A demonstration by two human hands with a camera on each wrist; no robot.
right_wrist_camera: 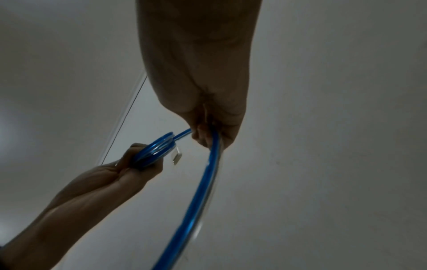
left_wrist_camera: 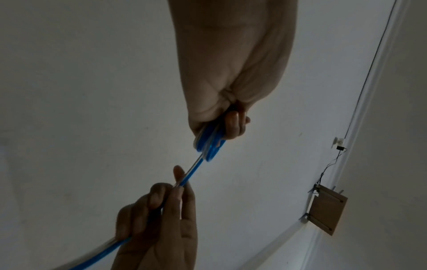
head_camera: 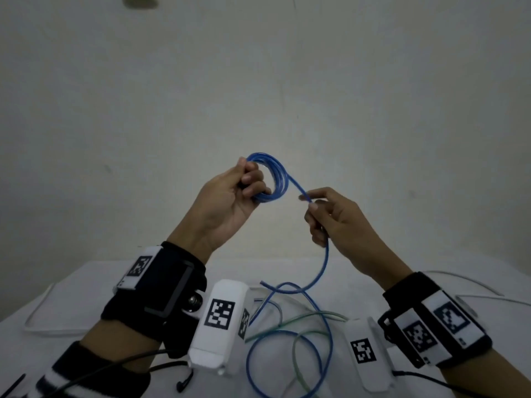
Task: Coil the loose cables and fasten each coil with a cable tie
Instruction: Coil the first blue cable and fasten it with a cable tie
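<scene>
Fingers of the left hand curl round a small coil of glossy blue plastic cable, mid-frame in the head view. The right hand pinches its loose strand beside the coil; the rest trails onto the white table below.

Dim light. Bare off-white wall faced me; small wooden box mounted there, thin wire running above it.

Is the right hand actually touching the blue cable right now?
Touching. In the head view the right hand pinches the blue cable just below the coil; the left wrist view shows fingers closed around it.
</scene>
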